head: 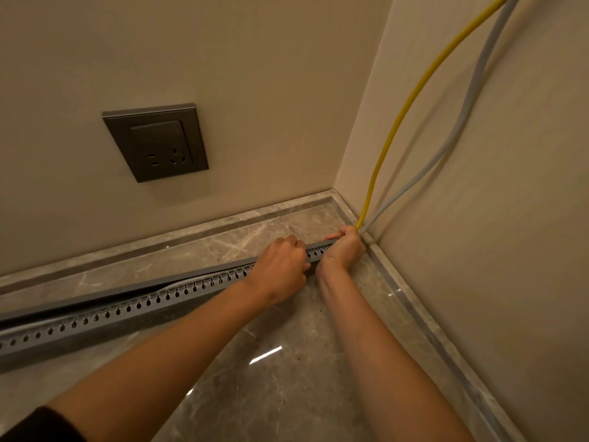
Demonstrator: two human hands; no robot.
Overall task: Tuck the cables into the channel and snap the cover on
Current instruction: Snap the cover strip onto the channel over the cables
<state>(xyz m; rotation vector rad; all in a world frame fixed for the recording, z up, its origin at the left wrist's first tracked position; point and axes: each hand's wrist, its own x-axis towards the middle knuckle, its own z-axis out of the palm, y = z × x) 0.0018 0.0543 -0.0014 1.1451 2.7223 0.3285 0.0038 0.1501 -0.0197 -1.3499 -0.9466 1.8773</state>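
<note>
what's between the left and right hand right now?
Head view: only a short stretch of the grey slotted channel between left hand and right hand; nothing else.

Slotted grey channel (143, 311) on the floor, cover (95, 299) partly seated.
The channel runs from the lower left edge up to right of centre. Its cover stands lifted at the left, where a pale cable shows in the gap. A yellow cable (411, 100) and a grey cable (462, 122) drop from the upper right to its far end.
</note>
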